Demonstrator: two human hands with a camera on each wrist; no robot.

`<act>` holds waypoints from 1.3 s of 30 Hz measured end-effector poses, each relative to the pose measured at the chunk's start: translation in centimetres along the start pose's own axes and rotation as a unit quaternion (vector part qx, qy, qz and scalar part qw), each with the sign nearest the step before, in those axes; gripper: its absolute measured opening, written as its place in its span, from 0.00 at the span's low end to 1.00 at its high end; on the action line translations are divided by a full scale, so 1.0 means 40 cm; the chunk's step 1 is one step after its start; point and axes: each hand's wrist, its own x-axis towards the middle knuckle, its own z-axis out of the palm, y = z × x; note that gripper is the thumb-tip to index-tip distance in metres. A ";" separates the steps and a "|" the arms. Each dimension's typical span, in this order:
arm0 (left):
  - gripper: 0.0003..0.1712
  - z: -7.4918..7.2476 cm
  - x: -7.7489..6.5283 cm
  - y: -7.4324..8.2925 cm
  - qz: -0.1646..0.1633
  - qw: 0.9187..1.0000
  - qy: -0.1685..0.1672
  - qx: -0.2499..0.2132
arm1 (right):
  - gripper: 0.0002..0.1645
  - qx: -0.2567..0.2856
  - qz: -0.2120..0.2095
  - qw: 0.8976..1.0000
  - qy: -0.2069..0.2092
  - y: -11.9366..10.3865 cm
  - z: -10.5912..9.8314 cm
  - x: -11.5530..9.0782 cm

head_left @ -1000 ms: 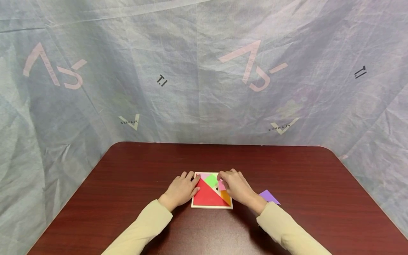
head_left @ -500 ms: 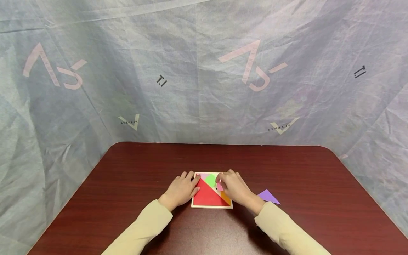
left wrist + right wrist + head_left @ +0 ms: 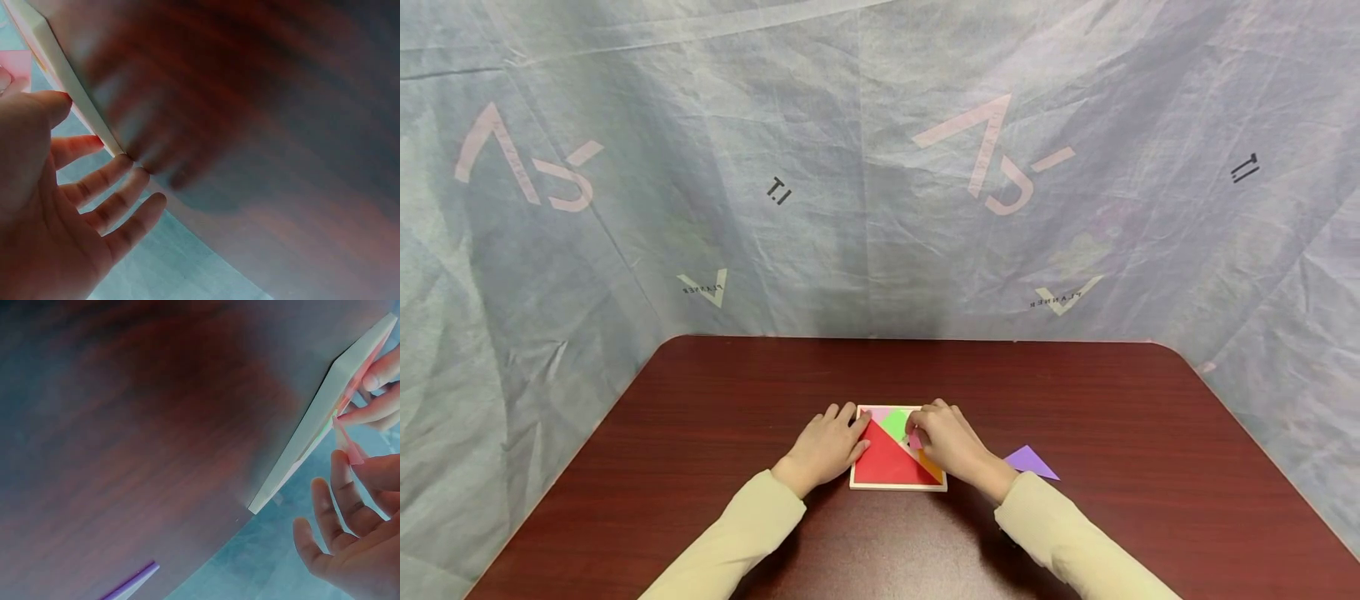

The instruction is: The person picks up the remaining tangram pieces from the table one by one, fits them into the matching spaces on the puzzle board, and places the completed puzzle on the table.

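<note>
A tangram tray (image 3: 898,488) with a pale wooden rim lies on the table, holding a large red area (image 3: 891,460), a green piece (image 3: 894,423), an orange piece (image 3: 929,468) and a light pink piece (image 3: 878,412). My left hand (image 3: 824,448) rests along the tray's left edge, thumb and index finger touching the red area, fingers extended. Between thumb and index finger, my right hand (image 3: 953,442) pinches a pink tangram piece (image 3: 350,447). In the right wrist view this piece stands tilted at the tray. The right hand hides the tray's upper right corner.
A purple triangle (image 3: 1032,463) lies on the dark red table (image 3: 760,375), right of the tray and beside the right wrist. Grey printed cloth (image 3: 865,250) hangs behind the table and along its sides.
My right hand has shifted slightly left with the pink tangram piece, uncovering more of the purple triangle. The left hand and the tray stay in place.
</note>
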 end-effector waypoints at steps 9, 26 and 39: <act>0.25 0.000 0.001 -0.001 0.000 1.000 -0.002 0.002 | 0.12 0.014 0.000 1.000 0.005 -0.001 0.002 0.002; 0.25 -0.008 -0.001 0.001 0.000 1.000 -0.009 -0.002 | 0.08 0.033 -0.009 0.999 0.004 -0.003 0.005 0.000; 0.25 -0.006 -0.001 0.001 -0.002 1.000 -0.010 -0.010 | 0.07 0.017 -0.035 0.999 -0.002 0.002 -0.005 -0.010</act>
